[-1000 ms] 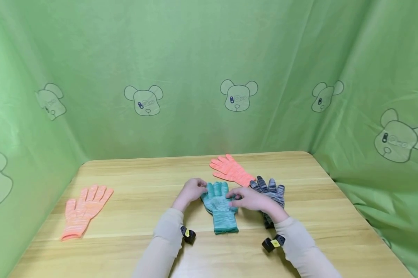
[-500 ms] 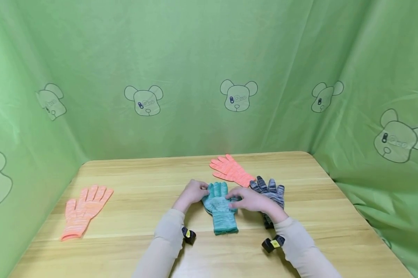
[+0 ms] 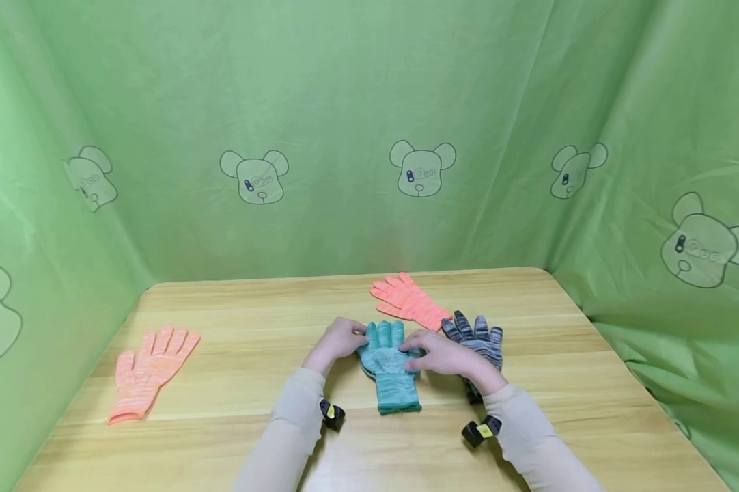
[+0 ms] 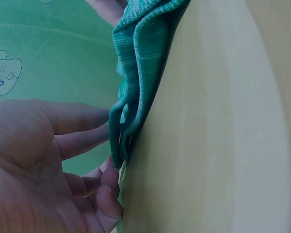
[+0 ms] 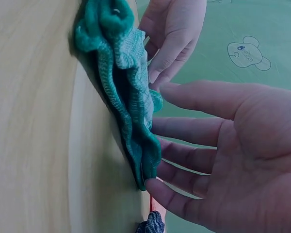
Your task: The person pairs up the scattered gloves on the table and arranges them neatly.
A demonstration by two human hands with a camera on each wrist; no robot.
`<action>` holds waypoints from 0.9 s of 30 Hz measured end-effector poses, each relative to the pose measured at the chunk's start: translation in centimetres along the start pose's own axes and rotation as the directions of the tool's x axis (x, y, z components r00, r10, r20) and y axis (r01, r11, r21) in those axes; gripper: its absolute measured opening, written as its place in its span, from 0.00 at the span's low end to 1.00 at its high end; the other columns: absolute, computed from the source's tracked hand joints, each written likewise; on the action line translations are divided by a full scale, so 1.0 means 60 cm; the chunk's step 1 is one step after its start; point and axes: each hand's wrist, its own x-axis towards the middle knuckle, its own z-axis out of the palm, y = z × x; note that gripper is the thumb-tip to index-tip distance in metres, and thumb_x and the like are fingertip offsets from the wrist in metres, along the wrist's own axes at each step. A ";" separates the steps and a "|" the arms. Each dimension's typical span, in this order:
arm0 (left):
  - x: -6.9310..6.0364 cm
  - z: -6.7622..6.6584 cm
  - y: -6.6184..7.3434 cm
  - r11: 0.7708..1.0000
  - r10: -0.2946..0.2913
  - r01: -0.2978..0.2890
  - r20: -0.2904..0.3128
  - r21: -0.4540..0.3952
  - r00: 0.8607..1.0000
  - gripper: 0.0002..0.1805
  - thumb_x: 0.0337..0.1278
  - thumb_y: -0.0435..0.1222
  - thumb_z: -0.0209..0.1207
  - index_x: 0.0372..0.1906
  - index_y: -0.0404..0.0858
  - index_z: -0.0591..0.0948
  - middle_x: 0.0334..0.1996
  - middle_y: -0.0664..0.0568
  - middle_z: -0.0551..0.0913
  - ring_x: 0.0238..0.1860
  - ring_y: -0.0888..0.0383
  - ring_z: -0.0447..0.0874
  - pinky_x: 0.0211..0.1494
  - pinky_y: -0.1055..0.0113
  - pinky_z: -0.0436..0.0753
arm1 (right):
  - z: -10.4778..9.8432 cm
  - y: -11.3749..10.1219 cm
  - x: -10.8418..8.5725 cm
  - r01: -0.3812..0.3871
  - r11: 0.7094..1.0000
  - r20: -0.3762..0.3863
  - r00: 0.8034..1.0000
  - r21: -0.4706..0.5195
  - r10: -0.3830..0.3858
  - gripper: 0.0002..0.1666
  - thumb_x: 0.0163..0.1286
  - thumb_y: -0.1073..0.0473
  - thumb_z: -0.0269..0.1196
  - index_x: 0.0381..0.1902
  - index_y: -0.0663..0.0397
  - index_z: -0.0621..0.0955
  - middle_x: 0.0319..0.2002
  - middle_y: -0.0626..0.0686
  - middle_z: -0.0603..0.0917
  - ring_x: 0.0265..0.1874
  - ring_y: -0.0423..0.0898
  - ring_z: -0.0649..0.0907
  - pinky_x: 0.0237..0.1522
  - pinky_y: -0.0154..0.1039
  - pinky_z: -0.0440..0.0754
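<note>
The fingers of the left hand [image 3: 341, 339] are slightly bent and apart, touching the left edge of the teal glove [image 3: 395, 372]; those of the right hand [image 3: 438, 351] are spread and fairly straight, reaching its right edge, with no firm grip showing. The teal glove lies at the middle of the table [image 3: 234, 307], fingers to the far side, cuff near. It is mottled knit with a darker green hem, and its edges show layered folds in both wrist views; whether it is one glove or two stacked, I cannot tell. Just right of it, partly covered by the right wrist, lies a grey-black striped glove [image 3: 485, 346], its fingers pointing to the far side. A coral glove [image 3: 409, 301] lies beyond, fingers to the far left, its cuff meeting the striped glove's fingertips. Well apart on the left, an orange glove [image 3: 150, 372] lies flat with its fingers spread, cuff toward the near side. Around the far, left and right sides hangs a green curtain [image 3: 339, 225] printed with bear faces.
</note>
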 end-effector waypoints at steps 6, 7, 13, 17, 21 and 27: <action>-0.001 -0.005 0.000 0.999 -0.029 0.029 -0.006 -0.021 1.000 0.14 0.63 0.37 0.60 0.50 0.37 0.85 0.56 0.42 0.83 0.56 0.47 0.79 0.56 0.53 0.80 | 0.001 0.001 0.001 -0.012 0.999 0.012 1.000 -0.037 0.012 0.26 0.69 0.55 0.62 0.60 0.66 0.77 0.60 0.65 0.77 0.62 0.63 0.74 0.63 0.59 0.73; -0.002 -0.006 0.000 0.999 -0.033 0.033 -0.005 -0.023 0.999 0.14 0.63 0.37 0.59 0.50 0.37 0.85 0.56 0.42 0.82 0.55 0.48 0.79 0.56 0.53 0.80 | 0.000 0.001 0.001 -0.015 0.999 0.014 1.000 -0.037 0.015 0.26 0.69 0.55 0.62 0.60 0.66 0.77 0.60 0.65 0.77 0.62 0.63 0.74 0.63 0.59 0.73; -0.004 -0.009 -0.001 0.999 -0.034 0.034 -0.002 -0.033 0.999 0.14 0.62 0.36 0.59 0.50 0.37 0.85 0.56 0.42 0.83 0.51 0.50 0.80 0.51 0.56 0.81 | 0.001 -0.001 0.000 -0.023 0.999 0.017 1.000 -0.031 0.023 0.26 0.69 0.55 0.61 0.60 0.65 0.77 0.60 0.65 0.76 0.62 0.64 0.73 0.63 0.60 0.73; -0.003 -0.011 -0.006 0.997 -0.037 0.037 0.011 -0.069 0.999 0.14 0.63 0.36 0.59 0.51 0.37 0.84 0.54 0.41 0.83 0.46 0.52 0.80 0.46 0.60 0.82 | 0.000 -0.003 -0.003 -0.025 1.000 0.008 1.000 -0.015 0.025 0.26 0.69 0.55 0.61 0.60 0.65 0.77 0.61 0.66 0.76 0.63 0.65 0.72 0.64 0.61 0.71; -0.003 -0.019 -0.012 0.991 -0.060 0.059 -0.001 -0.117 0.998 0.15 0.62 0.36 0.59 0.52 0.36 0.82 0.49 0.41 0.83 0.41 0.53 0.80 0.41 0.62 0.81 | -0.006 -0.002 -0.007 -0.041 0.999 -0.015 0.999 0.025 0.041 0.26 0.68 0.55 0.62 0.60 0.64 0.77 0.61 0.65 0.76 0.63 0.65 0.73 0.63 0.61 0.72; -0.009 -0.034 -0.016 0.979 -0.113 0.108 -0.021 -0.172 0.993 0.14 0.60 0.35 0.61 0.49 0.34 0.81 0.41 0.43 0.83 0.36 0.54 0.79 0.37 0.64 0.79 | -0.021 0.004 -0.015 -0.061 0.996 -0.055 0.996 0.058 0.064 0.24 0.69 0.57 0.61 0.59 0.65 0.77 0.58 0.63 0.79 0.58 0.62 0.77 0.59 0.59 0.76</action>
